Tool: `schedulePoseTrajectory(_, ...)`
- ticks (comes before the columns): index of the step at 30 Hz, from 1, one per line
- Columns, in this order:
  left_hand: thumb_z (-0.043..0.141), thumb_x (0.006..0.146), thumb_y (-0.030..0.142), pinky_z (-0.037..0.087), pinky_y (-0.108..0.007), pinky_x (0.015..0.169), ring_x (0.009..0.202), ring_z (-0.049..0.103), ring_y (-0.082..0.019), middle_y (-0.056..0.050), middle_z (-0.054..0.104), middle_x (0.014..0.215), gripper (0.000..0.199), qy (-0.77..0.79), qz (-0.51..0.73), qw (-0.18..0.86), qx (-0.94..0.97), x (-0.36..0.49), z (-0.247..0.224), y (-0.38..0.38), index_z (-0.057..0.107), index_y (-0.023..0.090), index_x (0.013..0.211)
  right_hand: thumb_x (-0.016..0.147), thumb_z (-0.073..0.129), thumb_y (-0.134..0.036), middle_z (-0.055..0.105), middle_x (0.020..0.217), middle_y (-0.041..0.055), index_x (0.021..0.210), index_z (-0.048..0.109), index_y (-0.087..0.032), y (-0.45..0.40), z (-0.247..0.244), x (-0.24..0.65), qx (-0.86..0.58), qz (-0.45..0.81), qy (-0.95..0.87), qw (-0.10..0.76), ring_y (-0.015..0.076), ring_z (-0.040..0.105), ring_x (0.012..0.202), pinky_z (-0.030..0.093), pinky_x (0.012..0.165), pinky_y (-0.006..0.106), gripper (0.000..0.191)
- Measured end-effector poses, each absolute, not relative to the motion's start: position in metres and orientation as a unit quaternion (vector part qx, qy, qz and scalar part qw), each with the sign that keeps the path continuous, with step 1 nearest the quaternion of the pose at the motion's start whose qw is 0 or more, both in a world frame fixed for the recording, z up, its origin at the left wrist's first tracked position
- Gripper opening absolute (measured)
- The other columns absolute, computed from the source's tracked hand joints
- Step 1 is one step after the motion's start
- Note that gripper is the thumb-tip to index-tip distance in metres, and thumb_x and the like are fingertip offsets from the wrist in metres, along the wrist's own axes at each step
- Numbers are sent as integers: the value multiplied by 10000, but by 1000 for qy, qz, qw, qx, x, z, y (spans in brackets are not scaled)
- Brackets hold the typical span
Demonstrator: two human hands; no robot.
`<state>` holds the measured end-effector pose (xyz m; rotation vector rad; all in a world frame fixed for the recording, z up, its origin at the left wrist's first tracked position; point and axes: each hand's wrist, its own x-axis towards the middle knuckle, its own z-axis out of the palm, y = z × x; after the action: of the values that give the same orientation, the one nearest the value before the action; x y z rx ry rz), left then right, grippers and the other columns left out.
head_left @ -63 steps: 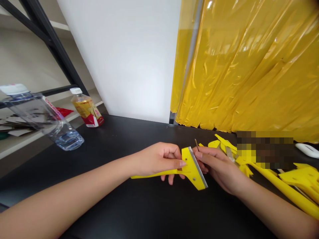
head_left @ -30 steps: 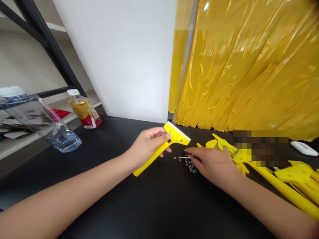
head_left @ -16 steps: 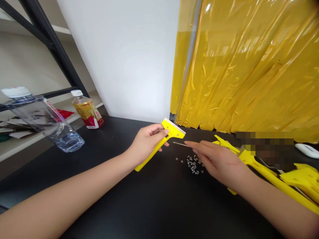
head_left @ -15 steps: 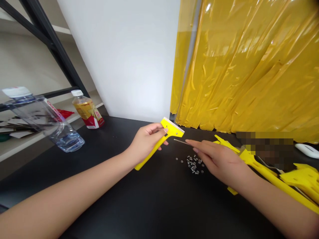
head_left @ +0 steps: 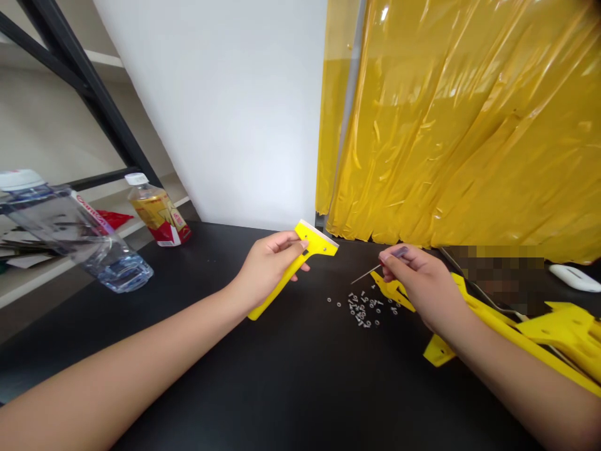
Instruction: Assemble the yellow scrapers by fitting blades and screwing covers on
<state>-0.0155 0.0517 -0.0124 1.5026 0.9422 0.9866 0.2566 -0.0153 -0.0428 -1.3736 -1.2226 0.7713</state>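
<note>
My left hand (head_left: 272,263) is closed around a yellow scraper (head_left: 282,289), its wide head with a pale edge strip pointing up and right. Two small holes show in that head, one with something metallic in it. In my right hand (head_left: 416,272) is a thin screwdriver (head_left: 369,273), pinched near its handle, the shaft pointing down and left. Its tip is apart from the scraper, above a pile of small screws and nuts (head_left: 361,308) on the black table (head_left: 282,382).
More yellow scrapers (head_left: 563,329) lie at the right, partly under my right forearm. A white case (head_left: 575,277) sits behind them. At the left stand a large clear bottle (head_left: 101,241) and a smaller drink bottle (head_left: 160,213). Yellow film (head_left: 460,125) hangs at the back.
My right hand has moved right, away from the scraper head, and turned so the screwdriver slants down toward the small parts. The view has shifted slightly; my left hand keeps its hold.
</note>
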Motion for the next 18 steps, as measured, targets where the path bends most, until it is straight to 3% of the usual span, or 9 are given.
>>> schedulePoseTrajectory(6,712,923,418,550,-241,537,761,741,-183,-74,746,1076,264,398,411,530,626,-15,-11,51,716,203,1076,946,641,-541,636,742,3,896,678,-225,-13,-50,263,-605,259,-567,496,166,583,666,448,608,289,322)
schedulePoseTrajectory(18,710,915,426,550,-241,540,764,743,-184,-78,755,1087,266,401,407,526,630,-14,-11,51,723,207,1065,955,627,-540,598,732,7,890,669,-217,-15,-47,258,-612,288,-567,471,170,571,695,409,577,291,332)
